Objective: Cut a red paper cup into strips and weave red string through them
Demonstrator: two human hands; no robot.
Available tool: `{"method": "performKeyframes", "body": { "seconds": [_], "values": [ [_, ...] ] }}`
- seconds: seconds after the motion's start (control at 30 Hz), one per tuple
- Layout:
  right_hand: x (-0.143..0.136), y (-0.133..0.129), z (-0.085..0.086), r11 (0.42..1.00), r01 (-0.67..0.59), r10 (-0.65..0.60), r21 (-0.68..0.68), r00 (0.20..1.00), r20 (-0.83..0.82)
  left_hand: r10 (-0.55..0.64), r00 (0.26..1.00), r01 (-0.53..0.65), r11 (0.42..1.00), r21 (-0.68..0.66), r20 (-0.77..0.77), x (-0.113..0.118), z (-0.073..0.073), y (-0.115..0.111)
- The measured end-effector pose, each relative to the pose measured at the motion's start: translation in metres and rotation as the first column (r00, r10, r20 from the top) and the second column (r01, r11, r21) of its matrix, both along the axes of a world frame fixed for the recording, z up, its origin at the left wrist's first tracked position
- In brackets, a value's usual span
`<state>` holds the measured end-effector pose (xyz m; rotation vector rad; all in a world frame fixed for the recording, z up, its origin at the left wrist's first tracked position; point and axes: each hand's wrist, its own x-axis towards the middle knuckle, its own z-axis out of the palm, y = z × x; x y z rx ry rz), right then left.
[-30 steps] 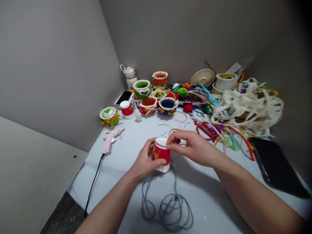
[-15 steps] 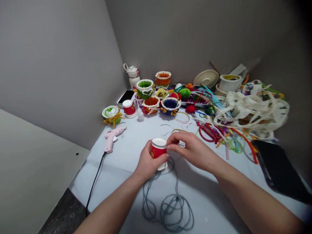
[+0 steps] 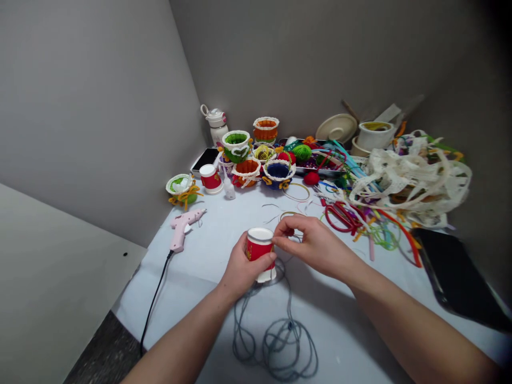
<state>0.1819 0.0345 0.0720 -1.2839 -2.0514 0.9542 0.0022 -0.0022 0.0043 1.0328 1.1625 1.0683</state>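
Observation:
My left hand (image 3: 245, 266) is wrapped around a red paper cup (image 3: 260, 250) with gold print, held upside down with its white base up. A thin grey line of yarn runs along the edge of that base. Beside it on the right, my right hand (image 3: 306, 241) pinches thumb and forefinger together at the edge, closed on the grey yarn; the strand itself is barely visible there. Below the cup, loose loops of grey yarn (image 3: 290, 346) lie on the white tablecloth (image 3: 192, 298).
A pink glue gun (image 3: 182, 229) with a black cord lies left. Several yarn-covered baskets, such as a blue one (image 3: 279, 175), stand behind, near another red cup (image 3: 210, 180). Red-handled scissors (image 3: 340, 217), white lace (image 3: 412, 181) and a black phone-like slab (image 3: 456, 277) are on the right.
Both hands stay almost in place at the cup, which is tipped very slightly. The whole view has shifted a little.

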Motion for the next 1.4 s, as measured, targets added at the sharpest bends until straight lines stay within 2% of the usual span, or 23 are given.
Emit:
{"method": "performKeyframes", "body": {
  "seconds": [0.17, 0.43, 0.5, 0.63, 0.8, 1.1, 1.4],
  "values": [
    [0.0, 0.002, 0.0, 0.999, 0.002, -0.007, -0.054, 0.996, -0.087, -0.039, 0.997, 0.04, 0.999, -0.009, 0.069, -0.002, -0.005, -0.001],
    [0.005, 0.003, -0.003, 0.974, -0.12, 0.079, -0.193, 0.975, -0.207, -0.157, 0.973, 0.168, 0.985, -0.05, 0.169, -0.006, -0.009, -0.001],
    [0.005, 0.003, -0.003, 0.974, -0.114, 0.074, -0.196, 0.977, -0.198, -0.165, 0.98, 0.169, 0.985, -0.031, 0.113, -0.006, -0.007, 0.0],
    [0.003, 0.002, -0.005, 0.99, -0.054, 0.037, -0.133, 0.991, -0.128, -0.078, 0.99, 0.086, 0.994, 0.062, -0.116, -0.002, -0.004, 0.001],
    [-0.002, 0.0, -0.005, 0.99, -0.05, 0.04, -0.131, 0.996, -0.081, 0.003, 0.964, 0.009, 0.999, 0.043, -0.267, 0.005, -0.005, 0.0],
    [0.002, 0.002, -0.002, 0.998, -0.008, 0.002, -0.07, 0.997, -0.075, 0.025, 0.991, -0.025, 1.0, 0.002, -0.13, 0.002, -0.002, 0.003],
    [-0.002, 0.001, -0.003, 0.995, 0.058, -0.062, -0.077, 0.997, -0.055, 0.022, 0.999, -0.023, 1.0, -0.004, -0.047, 0.002, -0.003, 0.001]
  ]
}}
